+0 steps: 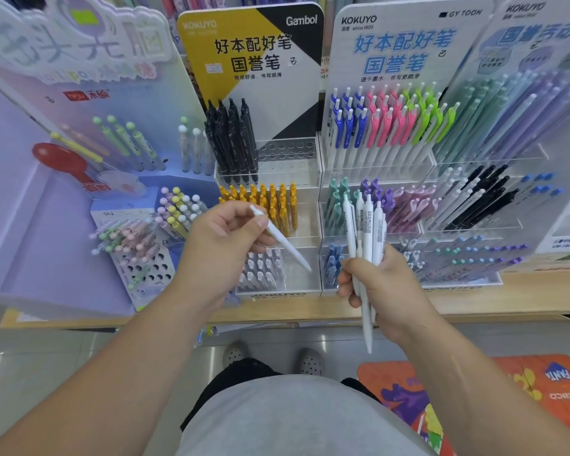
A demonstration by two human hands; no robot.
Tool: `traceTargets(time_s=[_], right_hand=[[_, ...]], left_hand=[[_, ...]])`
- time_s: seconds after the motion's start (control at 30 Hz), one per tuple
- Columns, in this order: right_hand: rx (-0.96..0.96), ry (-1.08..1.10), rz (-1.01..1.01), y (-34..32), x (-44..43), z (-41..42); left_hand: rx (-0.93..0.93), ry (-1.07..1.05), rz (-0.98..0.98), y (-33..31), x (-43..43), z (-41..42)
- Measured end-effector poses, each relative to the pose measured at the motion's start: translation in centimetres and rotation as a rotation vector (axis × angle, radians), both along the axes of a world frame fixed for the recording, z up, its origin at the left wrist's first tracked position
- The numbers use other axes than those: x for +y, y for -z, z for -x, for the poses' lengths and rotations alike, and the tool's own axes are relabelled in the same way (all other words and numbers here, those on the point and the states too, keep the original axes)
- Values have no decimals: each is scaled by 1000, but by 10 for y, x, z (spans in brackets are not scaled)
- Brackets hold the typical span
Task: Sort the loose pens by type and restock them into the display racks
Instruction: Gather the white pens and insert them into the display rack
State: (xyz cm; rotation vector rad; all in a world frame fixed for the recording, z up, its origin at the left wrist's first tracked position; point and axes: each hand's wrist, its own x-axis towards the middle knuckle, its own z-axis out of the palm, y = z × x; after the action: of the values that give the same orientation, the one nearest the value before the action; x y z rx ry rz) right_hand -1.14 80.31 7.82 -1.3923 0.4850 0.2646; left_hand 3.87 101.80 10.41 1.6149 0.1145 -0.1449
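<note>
One white pen [285, 243] is held apart from the rest in my left hand [224, 240], the grip pinched on its upper end between thumb and curled fingers. My landmark is the lowest tier [301, 281] of the yellow-and-black rack [250, 44], where the stocked white pens [260, 271] stand.

The single pen hangs just above that tier, toward its right side, and as far as I can tell it is not touching it. Its long axis slants from the clip end, up and left over the tier, down to the tip, which points at the tier's bare right part.

My right hand [387, 287] sits just right of the tier, its grip wrapped round the bundle of white pens [367, 225], which stands upright with clips up. The left hand is the nearer one to the tier, so I judge the next move to be its own: bring the pen closer to upright and lower the tip into a free place there.
</note>
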Motion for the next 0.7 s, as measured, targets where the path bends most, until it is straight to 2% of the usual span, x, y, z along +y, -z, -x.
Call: traceTargets(time_s=[0.23,0.53,0.7], right_hand=[[-6,-3,-8,5,-2,1],[-9,0,-3,4,-5,2],[-12,-9,7,4,-3,3]], left_hand=[[-45,194,-557,35,5,5],[-184,261,-798,67,5,13],[-232,245,-804,70,4,9]])
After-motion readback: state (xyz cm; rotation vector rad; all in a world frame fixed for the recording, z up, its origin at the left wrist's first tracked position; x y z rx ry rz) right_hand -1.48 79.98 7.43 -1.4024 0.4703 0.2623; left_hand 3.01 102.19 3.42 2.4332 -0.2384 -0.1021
